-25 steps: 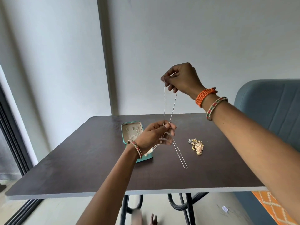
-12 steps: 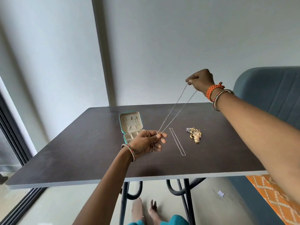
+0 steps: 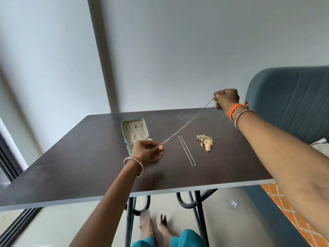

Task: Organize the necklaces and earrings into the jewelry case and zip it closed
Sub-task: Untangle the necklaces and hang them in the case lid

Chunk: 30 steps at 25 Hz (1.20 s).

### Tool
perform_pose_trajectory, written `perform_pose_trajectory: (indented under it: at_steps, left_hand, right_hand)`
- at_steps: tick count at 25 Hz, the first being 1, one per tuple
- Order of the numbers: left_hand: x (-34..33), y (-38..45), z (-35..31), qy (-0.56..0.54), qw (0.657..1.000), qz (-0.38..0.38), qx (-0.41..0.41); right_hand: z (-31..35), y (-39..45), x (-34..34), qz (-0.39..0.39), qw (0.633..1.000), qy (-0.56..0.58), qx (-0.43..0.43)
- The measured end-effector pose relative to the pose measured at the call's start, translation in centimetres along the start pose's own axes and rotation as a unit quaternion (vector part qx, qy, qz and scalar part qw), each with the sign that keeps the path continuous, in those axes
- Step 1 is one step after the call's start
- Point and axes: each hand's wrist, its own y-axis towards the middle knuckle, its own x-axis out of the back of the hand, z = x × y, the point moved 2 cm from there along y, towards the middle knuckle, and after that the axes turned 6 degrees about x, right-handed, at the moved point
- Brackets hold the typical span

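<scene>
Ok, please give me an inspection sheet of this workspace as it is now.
Surface: dark table, bare along its near edge.
Job's things: teal jewelry case open; thin chain stretched taut between the hands; second chain lying flat; gold earring pile to its right.
Clutter: nothing seen on the table.
Hands: left hand and right hand each pinch one chain end.
Cables: nothing seen.
Surroundings: grey wall, blue sofa, paper scrap on the floor.

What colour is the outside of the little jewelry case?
Teal, with a beige lining: jewelry case, head view.
</scene>
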Motion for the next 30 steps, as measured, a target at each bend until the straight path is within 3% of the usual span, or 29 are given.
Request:
perform_pose_trajectory:
  at_steps: [5,8,10,14,19,21,23,25,28,29,30]
  left_hand:
    - [0.3,-0.3,-0.5,0.031,0.991,-0.092,-0.095]
    - [0.7,-0.3,-0.8,0.082,0.975,-0.131,-0.16]
    - [1.0,-0.6,-1.1,0.09,0.964,-0.159,-0.191]
    - [1.9,-0.2,-0.7,0.025,0.979,-0.154,-0.135]
    - [3.9,0.3,-1.2,0.073,0.958,-0.25,-0.121]
    - [5.0,0.5,-1.9,0.107,0.943,-0.288,-0.131]
    - [5.8,0.9,-2.4,0.139,0.931,-0.312,-0.132]
    - [5.9,1.2,-2.8,0.173,0.924,-0.313,-0.135]
    - [4.9,1.2,-3.1,0.198,0.918,-0.299,-0.166]
    - [4.6,1.1,-3.1,0.198,0.918,-0.295,-0.176]
    - [4.5,1.0,-3.1,0.202,0.917,-0.291,-0.185]
  right_hand:
    - [-1.1,0.2,0.6,-0.004,0.998,-0.05,0.044]
    - [-2.0,0.2,0.6,-0.004,1.0,-0.02,-0.014]
    - [-2.7,-0.1,0.3,-0.01,0.995,0.06,-0.078]
    - [-3.4,-1.1,-0.3,0.016,0.966,0.201,-0.16]
    - [-3.3,-1.8,-0.3,0.172,0.926,0.29,-0.172]
    - [-3.5,-1.9,0.0,0.233,0.943,0.212,-0.109]
    - [-3.9,-2.3,0.2,0.294,0.955,-0.035,0.03]
    - [-4.2,-2.9,-0.1,0.324,0.871,-0.31,0.199]
    - [-4.2,-4.2,0.0,0.269,0.742,-0.528,0.312]
    - [-4.4,-4.3,0.0,0.258,0.724,-0.556,0.315]
    - [-4.8,-4.1,-0.1,0.26,0.728,-0.563,0.293]
